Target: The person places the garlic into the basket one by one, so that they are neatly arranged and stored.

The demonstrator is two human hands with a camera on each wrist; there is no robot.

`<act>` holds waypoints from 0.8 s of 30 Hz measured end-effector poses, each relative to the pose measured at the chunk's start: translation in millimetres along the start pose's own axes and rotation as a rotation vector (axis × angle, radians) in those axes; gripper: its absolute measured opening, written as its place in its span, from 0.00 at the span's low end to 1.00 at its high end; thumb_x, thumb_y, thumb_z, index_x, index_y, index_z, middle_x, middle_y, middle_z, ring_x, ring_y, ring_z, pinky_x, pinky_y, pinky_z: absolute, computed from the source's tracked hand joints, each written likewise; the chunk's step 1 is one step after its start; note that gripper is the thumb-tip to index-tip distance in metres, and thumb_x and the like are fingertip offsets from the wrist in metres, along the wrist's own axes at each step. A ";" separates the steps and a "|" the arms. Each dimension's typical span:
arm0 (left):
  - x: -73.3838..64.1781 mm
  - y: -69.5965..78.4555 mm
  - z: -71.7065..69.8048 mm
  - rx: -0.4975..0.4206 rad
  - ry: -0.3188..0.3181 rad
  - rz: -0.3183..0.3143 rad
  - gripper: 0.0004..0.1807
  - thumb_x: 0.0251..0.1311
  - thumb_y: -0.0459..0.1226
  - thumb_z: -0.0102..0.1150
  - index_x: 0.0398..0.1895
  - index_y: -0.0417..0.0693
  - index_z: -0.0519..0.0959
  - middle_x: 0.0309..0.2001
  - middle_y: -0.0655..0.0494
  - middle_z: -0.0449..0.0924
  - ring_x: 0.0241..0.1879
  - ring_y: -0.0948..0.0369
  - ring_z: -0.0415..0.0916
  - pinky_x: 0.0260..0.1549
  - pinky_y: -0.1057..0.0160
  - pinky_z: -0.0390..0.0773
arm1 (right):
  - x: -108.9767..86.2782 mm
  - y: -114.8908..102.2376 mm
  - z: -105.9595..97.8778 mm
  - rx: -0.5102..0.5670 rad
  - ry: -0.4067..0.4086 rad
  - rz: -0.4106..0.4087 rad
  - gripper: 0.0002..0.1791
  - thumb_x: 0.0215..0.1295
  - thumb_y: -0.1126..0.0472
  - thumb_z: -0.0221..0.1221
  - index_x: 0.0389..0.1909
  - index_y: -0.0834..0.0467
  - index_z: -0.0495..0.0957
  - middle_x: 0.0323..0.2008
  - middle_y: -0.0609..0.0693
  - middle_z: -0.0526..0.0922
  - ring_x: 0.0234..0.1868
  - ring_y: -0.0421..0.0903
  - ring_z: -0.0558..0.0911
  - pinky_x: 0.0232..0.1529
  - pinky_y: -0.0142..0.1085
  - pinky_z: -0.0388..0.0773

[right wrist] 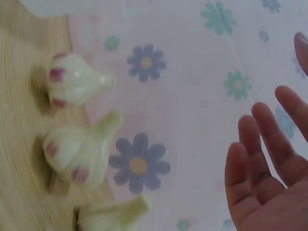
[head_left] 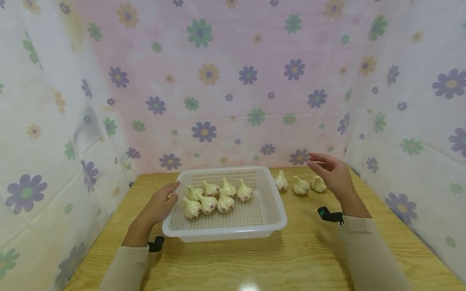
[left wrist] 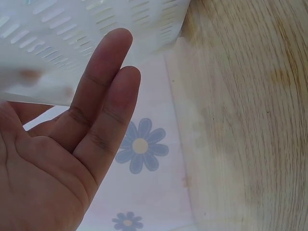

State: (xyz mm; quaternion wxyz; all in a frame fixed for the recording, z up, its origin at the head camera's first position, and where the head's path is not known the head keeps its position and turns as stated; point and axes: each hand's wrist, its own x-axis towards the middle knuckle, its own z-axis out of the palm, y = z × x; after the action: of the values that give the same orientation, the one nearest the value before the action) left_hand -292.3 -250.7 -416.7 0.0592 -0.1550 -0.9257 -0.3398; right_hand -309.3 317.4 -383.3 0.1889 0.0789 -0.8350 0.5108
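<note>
7 garlic bulbs (head_left: 208, 205) in the basket (head_left: 225, 233) show clearly only in head view.

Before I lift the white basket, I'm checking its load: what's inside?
Seven garlic bulbs lie inside the white basket; what is directly beneath them is covered and can't be seen.

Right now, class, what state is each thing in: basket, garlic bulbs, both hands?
White basket: open-topped, partly filled.
Inner garlic bulbs: seven, clustered.
Outer garlic bulbs: three, on the table.
Left hand: at the basket's left rim.
Right hand: empty, raised.
</note>
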 end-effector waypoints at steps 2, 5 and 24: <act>-0.2 -0.3 0.3 -0.001 -0.002 0.003 0.31 0.78 0.40 0.41 0.81 0.41 0.58 0.79 0.36 0.57 0.73 0.35 0.64 0.65 0.33 0.70 | -0.1 8.2 -8.8 0.001 0.059 0.044 0.30 0.69 0.40 0.63 0.69 0.45 0.77 0.60 0.43 0.81 0.52 0.29 0.81 0.43 0.22 0.79; 0.3 -0.2 0.9 -0.007 0.002 0.005 0.31 0.78 0.40 0.41 0.81 0.42 0.58 0.79 0.37 0.57 0.73 0.36 0.64 0.65 0.33 0.69 | -0.2 19.0 -21.1 0.053 0.187 0.129 0.30 0.67 0.41 0.65 0.67 0.47 0.79 0.58 0.37 0.80 0.51 0.29 0.79 0.38 0.22 0.78; -0.5 2.9 -0.5 -0.017 -0.002 -0.009 0.31 0.77 0.38 0.41 0.81 0.41 0.58 0.78 0.36 0.58 0.71 0.36 0.68 0.63 0.35 0.73 | -9.2 101.2 -44.3 0.545 0.456 0.644 0.50 0.60 0.47 0.72 0.81 0.43 0.58 0.81 0.40 0.57 0.80 0.40 0.55 0.80 0.39 0.55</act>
State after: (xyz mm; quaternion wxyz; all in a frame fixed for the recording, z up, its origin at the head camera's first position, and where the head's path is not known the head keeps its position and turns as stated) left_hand -290.9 -249.0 -414.7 0.0554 -0.1518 -0.9235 -0.3479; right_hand -323.3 403.1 -452.2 0.1718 -0.2512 -0.5897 0.7481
